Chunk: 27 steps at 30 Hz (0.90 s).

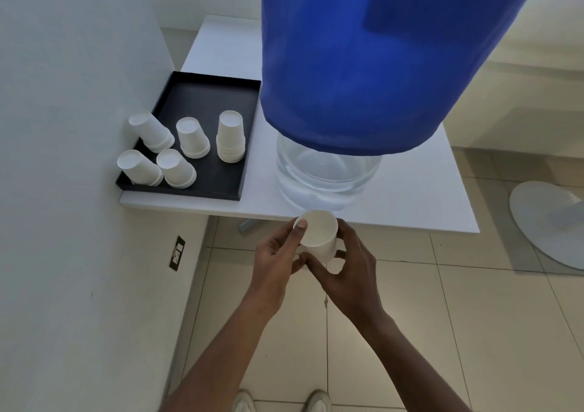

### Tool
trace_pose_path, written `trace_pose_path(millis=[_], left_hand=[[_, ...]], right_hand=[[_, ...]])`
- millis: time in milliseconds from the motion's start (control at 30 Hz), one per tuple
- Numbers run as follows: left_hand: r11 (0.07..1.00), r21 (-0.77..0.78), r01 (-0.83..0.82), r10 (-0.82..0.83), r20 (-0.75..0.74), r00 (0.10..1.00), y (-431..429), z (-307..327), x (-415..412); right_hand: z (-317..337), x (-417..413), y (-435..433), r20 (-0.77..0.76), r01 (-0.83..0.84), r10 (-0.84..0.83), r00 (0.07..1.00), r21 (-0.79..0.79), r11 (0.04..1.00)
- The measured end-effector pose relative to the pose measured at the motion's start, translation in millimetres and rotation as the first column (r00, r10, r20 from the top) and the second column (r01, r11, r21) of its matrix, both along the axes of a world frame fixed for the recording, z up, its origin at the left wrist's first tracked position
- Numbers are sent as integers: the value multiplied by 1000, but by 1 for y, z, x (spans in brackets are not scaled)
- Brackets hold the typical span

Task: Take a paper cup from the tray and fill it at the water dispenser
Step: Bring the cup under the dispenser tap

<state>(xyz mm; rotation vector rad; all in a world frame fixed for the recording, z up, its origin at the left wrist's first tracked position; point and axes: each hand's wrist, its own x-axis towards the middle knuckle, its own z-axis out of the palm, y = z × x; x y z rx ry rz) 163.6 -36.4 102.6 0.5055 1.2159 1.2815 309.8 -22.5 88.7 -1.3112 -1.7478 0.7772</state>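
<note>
Two pale shoes (pixel 281 401) are seen at the bottom edge, planted on the beige floor tiles (pixel 442 332), and above them both forearms are stretched forward. One white paper cup (pixel 317 234) is held between the left hand (pixel 278 255) and the right hand (pixel 350 261), just off the front edge of the white table (pixel 410 203). It is kept there, it is judged, because the outlet of the water dispenser (pixel 325 177), a clear bottle under a blue fabric cover (pixel 363 57), sits right above and behind it; the tap itself cannot be made out.

Now the grip: the left thumb (pixel 301 225) is laid over the near rim with the fingers curled under the base, while the right fingers are wrapped loosely round the far wall. Both hands are closed on the cup, lightly, so the thin paper is not crushed.

Mouth up, base down: the cup's long axis is held close to vertical, with the opening tipped slightly toward the camera, ready to catch water. No water can be told inside it.

Off to the left, the black rectangular tray (pixel 221 190) is seen with five stacks of upturned white paper cups (pixel 230 136), stored rim-down, presumably to keep dust out.
</note>
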Motion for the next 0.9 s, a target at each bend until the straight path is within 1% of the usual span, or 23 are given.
trace_pose_path(millis=[133, 200, 300, 400, 467, 633, 767, 900], left_hand=[[999, 8, 36, -35, -27, 999, -1, -7, 8], [999, -22, 39, -39, -10, 999, -1, -12, 13], [991, -126, 42, -32, 79, 996, -2, -22, 15], [979, -193, 62, -28, 176, 984, -4, -36, 16], [974, -222, 52, -8, 196, 981, -4, -45, 17], [974, -222, 40, -2, 166, 986, -2, -71, 22], [967, -253, 32, 9, 159, 987, 1, -90, 24], [962, -274, 11, 14, 90, 996, 7, -103, 22]], right_hand=[[-7, 1, 2, -51, 39, -40, 998, -21, 999], [-16, 3, 1, -64, 62, -63, 996, -26, 998], [-30, 7, -2, -83, 67, -70, 994, -40, 997], [-44, 11, -4, -92, 47, -54, 994, -85, 995], [-51, 13, -5, -94, 44, -55, 994, -113, 993], [-72, 20, -4, -125, 22, -45, 991, -179, 984], [-90, 20, 1, -124, 20, -48, 991, -218, 976], [-110, 15, 7, -95, 39, -64, 993, -247, 968]])
